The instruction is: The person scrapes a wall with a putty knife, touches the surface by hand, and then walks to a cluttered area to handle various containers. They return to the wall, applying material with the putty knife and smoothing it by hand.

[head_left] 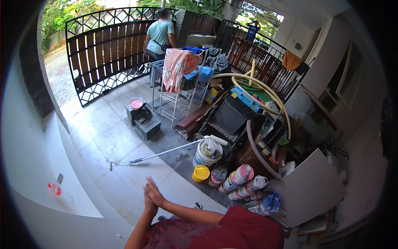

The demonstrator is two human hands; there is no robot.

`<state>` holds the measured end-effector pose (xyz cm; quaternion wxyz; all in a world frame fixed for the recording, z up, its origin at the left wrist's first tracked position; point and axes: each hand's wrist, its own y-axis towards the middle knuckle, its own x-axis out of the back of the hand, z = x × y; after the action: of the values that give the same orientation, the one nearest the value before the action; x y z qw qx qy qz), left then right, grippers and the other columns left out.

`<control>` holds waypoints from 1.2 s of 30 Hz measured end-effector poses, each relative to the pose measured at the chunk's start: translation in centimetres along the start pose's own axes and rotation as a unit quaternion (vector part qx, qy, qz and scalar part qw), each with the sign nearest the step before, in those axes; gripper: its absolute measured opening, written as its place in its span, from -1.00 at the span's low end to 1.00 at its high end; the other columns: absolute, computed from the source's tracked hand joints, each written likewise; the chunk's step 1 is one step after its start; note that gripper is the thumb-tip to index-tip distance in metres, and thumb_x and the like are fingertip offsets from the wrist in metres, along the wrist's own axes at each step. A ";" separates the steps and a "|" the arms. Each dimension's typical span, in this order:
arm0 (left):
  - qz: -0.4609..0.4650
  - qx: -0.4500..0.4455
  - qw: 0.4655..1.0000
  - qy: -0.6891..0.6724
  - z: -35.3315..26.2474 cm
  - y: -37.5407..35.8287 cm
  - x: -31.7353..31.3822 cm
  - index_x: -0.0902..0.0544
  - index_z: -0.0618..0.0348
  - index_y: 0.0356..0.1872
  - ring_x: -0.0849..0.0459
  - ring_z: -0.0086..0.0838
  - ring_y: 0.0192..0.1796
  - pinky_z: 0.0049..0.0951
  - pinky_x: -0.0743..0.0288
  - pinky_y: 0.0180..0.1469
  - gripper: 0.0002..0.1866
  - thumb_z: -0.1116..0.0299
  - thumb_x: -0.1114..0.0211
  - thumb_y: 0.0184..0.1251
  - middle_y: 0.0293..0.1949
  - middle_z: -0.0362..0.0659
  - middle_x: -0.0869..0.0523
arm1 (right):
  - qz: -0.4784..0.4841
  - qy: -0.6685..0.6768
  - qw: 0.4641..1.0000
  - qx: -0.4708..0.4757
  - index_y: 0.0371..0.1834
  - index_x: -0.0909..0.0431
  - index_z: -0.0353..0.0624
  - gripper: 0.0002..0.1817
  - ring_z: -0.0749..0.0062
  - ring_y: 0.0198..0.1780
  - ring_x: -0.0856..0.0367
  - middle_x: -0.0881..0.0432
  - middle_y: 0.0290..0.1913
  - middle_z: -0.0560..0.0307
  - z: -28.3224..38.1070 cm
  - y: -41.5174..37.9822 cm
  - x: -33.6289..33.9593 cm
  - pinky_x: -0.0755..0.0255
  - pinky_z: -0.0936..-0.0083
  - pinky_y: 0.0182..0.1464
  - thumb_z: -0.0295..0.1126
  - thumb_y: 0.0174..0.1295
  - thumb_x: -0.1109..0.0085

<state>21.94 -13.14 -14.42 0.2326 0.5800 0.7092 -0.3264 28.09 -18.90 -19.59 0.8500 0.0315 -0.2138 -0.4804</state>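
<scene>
Palm against palm, my left hand and my right hand meet in front of my dark red shirt. The fingers of both are stretched out and point up and away, and I see nothing held between them. The inner palms are hidden. Beyond my hands, a paint roller on a long pole slants from the tiled floor up to a white bucket. A yellow bucket stands to the right of my hands, beside several paint cans.
A person stands by the slatted gate; another person is farther back. Laundry hangs on a drying rack. A coiled hose, stacked clutter and a leaning board fill the right. A red-capped bottle sits on the left ledge.
</scene>
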 end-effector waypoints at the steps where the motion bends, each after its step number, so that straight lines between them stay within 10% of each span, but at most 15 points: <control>1: -0.034 -0.028 0.999 -0.005 -0.4 0.4 0.7 0.08 0.07 0.62 0.19 -0.34 0.65 -0.30 0.33 0.61 -0.23 -0.23 0.38 0.60 0.63 -0.13 0.06 | -0.002 -0.004 1.000 0.000 0.58 0.05 -0.34 -0.35 0.06 0.65 0.21 0.06 0.62 -0.21 0.9 0.3 0.5 0.29 0.32 0.61 -0.12 0.60 0.31; 7: -0.025 -0.117 0.992 0.029 -0.1 2.3 0.0 0.03 0.02 0.61 0.04 -0.31 0.63 -0.30 0.19 0.60 -0.26 -0.22 0.36 0.61 0.61 -0.13 -0.02 | 0.069 0.108 0.992 0.012 0.63 0.35 -0.19 0.12 0.24 0.64 0.06 0.00 0.63 -0.07 2.5 1.1 1.1 0.27 0.29 0.61 0.04 0.31 -0.25; 9: -0.021 -0.001 0.999 -0.026 -0.5 1.4 -2.5 0.04 0.03 0.61 0.05 -0.32 0.63 -0.29 0.21 0.60 -0.26 -0.21 0.38 0.62 0.62 -0.17 0.00 | -0.011 0.084 0.992 -0.091 0.58 0.06 -0.36 -0.33 0.03 0.65 0.21 0.07 0.62 -0.23 3.4 3.0 2.9 0.31 0.29 0.62 -0.11 0.60 0.31; 22: 0.021 -0.243 0.966 -0.086 -0.5 5.9 2.6 0.07 -0.06 0.62 0.07 -0.37 0.64 -0.29 0.18 0.59 -0.32 -0.12 0.32 0.64 0.64 -0.21 0.05 | 0.064 0.049 0.994 0.079 0.60 -0.03 -0.16 -0.36 -0.07 0.66 0.24 0.16 0.66 -0.11 9.9 4.2 1.3 0.36 0.05 0.59 -0.05 0.57 0.38; 24: -0.002 -0.252 0.967 -0.049 -2.6 4.2 -2.3 0.07 -0.06 0.62 0.07 -0.38 0.64 -0.29 0.17 0.58 -0.33 -0.11 0.32 0.64 0.63 -0.21 0.04 | -0.140 -0.353 0.882 0.278 0.63 0.30 -0.23 0.00 0.35 0.32 -0.46 -0.55 0.24 -0.07 8.7 6.5 0.6 -0.26 0.28 0.40 -0.15 0.37 -0.22; 25: -0.024 -0.252 0.967 -0.013 -3.9 2.6 -5.6 0.07 -0.06 0.62 0.07 -0.38 0.63 -0.28 0.15 0.58 -0.34 -0.09 0.32 0.65 0.63 -0.22 0.03 | -0.139 -0.353 0.883 0.278 0.63 0.30 -0.23 0.00 0.35 0.32 -0.46 -0.55 0.24 -0.07 10.2 7.4 1.6 -0.26 0.28 0.40 -0.15 0.37 -0.22; 27: -0.018 -0.240 0.969 -0.055 -6.2 0.8 -9.2 0.05 -0.06 0.62 0.04 -0.37 0.63 -0.35 0.13 0.57 -0.35 -0.06 0.30 0.65 0.62 -0.23 0.00 | 0.114 -0.059 0.991 -0.047 0.58 -0.10 -0.16 -0.36 -0.07 0.65 0.20 0.12 0.64 -0.15 14.7 8.4 4.8 0.32 0.03 0.58 -0.02 0.57 0.40; 30: -0.005 -0.274 0.958 -0.078 -6.7 1.7 -7.3 0.03 -0.09 0.62 0.05 -0.38 0.63 -0.25 0.15 0.58 -0.35 -0.09 0.30 0.64 0.63 -0.23 0.00 | 0.089 -0.215 0.962 0.141 0.60 -0.03 -0.14 -0.34 0.00 0.65 0.20 0.09 0.64 -0.16 13.4 6.7 3.5 0.30 0.10 0.59 -0.01 0.58 0.41; 32: 0.068 -0.257 0.923 -0.278 -4.9 3.4 -1.7 0.00 -0.12 0.61 0.07 -0.32 0.64 -0.07 0.23 0.58 -0.31 -0.17 0.28 0.59 0.63 -0.20 0.01 | 0.128 -0.202 0.962 0.136 0.60 -0.03 -0.15 -0.33 0.02 0.66 0.22 0.10 0.64 -0.12 14.4 5.0 3.4 0.32 0.05 0.58 0.02 0.56 0.42; 36: -0.051 -0.186 0.965 -0.178 -8.2 1.7 -2.1 -0.05 -0.11 0.60 0.07 -0.20 0.63 0.01 0.22 0.58 -0.27 -0.22 0.23 0.54 0.62 -0.19 -0.02 | 0.232 -0.118 0.953 0.154 0.63 0.01 -0.02 -0.27 0.04 0.67 0.29 0.16 0.67 -0.03 12.9 3.1 4.1 0.44 -0.14 0.55 0.15 0.53 0.42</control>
<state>24.45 -8.33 -7.74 0.4424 0.4223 0.7328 -0.2982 27.37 -18.68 -5.68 0.8914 0.0546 -0.3855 -0.2319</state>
